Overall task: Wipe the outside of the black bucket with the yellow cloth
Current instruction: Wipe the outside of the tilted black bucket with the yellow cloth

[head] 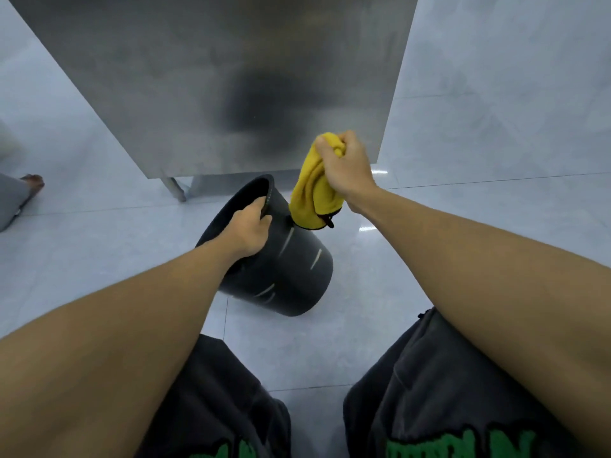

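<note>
The black bucket (291, 272) is tilted, its open mouth turned up and to the left, its base toward the lower right over the tiled floor. My left hand (249, 231) grips the bucket's rim, fingers curled inside the mouth. My right hand (344, 166) is closed on the bunched top of the yellow cloth (312, 193), held above and to the right of the bucket. The cloth hangs down, and its lower end reaches the bucket's upper outer wall near the rim.
A stainless steel table top (215, 77) fills the upper middle, with a metal leg (173, 188) just behind the bucket. Pale glossy floor tiles (479, 242) surround it. Another person's foot and trouser leg (20, 196) stand at the left edge. My dark shorts (429, 391) are at the bottom.
</note>
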